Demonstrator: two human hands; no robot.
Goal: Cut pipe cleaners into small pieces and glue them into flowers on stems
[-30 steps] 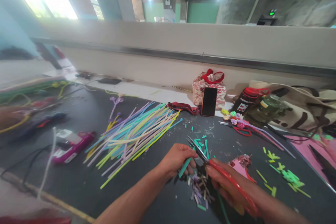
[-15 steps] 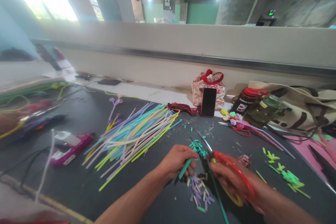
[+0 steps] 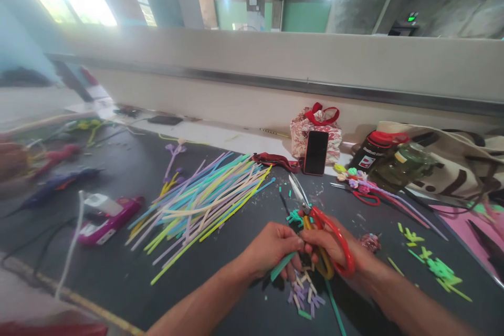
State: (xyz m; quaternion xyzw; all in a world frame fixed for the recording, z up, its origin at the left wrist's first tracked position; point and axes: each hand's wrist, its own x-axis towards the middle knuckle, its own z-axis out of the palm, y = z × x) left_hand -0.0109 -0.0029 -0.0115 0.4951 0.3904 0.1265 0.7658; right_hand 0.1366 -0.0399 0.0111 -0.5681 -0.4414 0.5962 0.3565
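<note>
The left hand (image 3: 275,247) is clenched around a short teal strip (image 3: 282,266), pinching it between thumb and fingers so that its free end slants down toward seven o'clock. The right hand (image 3: 331,244) grips a pair of red-handled scissors (image 3: 315,220), fingers through the loops; the blades stand apart and point up toward eleven o'clock, clear of the strip. The two hands touch at the fingertips, low in the middle of the dark counter (image 3: 118,273).

Directly below the hands, at six o'clock, lies a small heap of cut purple and white bits (image 3: 304,294). Teal offcuts (image 3: 294,216) sit just beside the scissor blades at twelve o'clock from the left hand. At ten o'clock from the hands a large fan of long coloured strips (image 3: 205,202) spreads over the counter, and farther out at nine o'clock lies a pink glue gun (image 3: 106,218).

At twelve o'clock a black phone (image 3: 315,152) leans upright against a patterned bag (image 3: 311,128) with red handles. At one o'clock a cluster of finished flowers (image 3: 356,181) lies near a red-capped bottle (image 3: 372,149), with a canvas tote (image 3: 452,163) behind it. Green star-shaped pieces (image 3: 437,265) are scattered at three o'clock, well apart from the hands.
</note>
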